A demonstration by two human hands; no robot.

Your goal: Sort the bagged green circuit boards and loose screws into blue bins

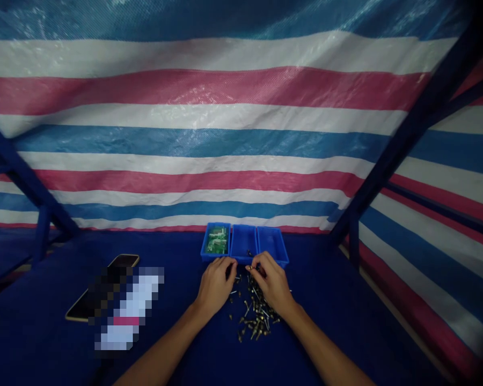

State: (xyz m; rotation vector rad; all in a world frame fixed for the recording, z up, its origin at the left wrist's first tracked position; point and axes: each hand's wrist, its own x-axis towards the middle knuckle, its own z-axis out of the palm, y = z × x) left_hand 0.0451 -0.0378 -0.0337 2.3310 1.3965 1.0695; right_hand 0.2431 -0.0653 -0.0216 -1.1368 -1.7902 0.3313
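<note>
My left hand [216, 285] is closed in front of the left blue bin [203, 254], thumb and fingers pressed together; whatever is between them, if anything, is hidden. My right hand [274, 284] pinches a small brass-coloured part [249, 268] between thumb and fingertips, just in front of the middle blue bin [243, 236]. Below and between both hands lies a loose pile of small screw-like parts [260, 319], with brass-coloured heads and some silvery shanks. A few dark small pieces [249, 253] sit in the front of the middle bin.
Green circuit-board-like pieces [216, 241] fill the left bin. A third blue bin [271, 238] adjoins on the right. A phone [104, 287] and a blurred white-and-red item [131, 311] lie at left on the dark blue table [177, 364]. Striped sheeting [225, 118] hangs behind, between blue frame bars [402, 131].
</note>
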